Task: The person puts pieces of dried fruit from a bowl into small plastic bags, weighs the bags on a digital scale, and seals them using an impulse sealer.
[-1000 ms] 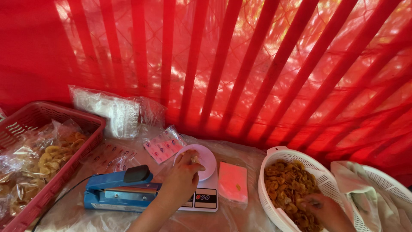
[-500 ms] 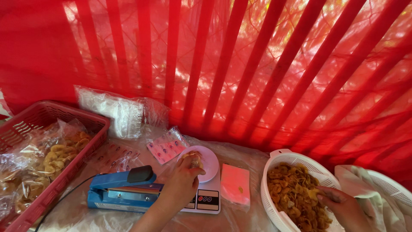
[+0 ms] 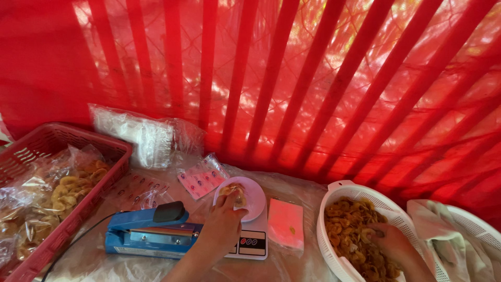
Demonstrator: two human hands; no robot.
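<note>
Red striped tarp behind plastic-covered counter [image 3: 292, 188]. Left hand [image 3: 225, 225] pinched on small bag of fried snacks [image 3: 233, 192] over scale pan [image 3: 251, 201]; right hand [image 3: 390, 241] buried in white colander [image 3: 334, 237], grip unclear. Light, crumbly, slippery film; best held by top edge.

A small snack-packing stall, this: red striped tarp [image 3: 313, 78] behind, a kitchen scale [image 3: 249, 219], a blue bag sealer [image 3: 148, 232], a colander of fried chips [image 3: 360, 235], and filled bags in a red basket [image 3: 31, 188].
</note>
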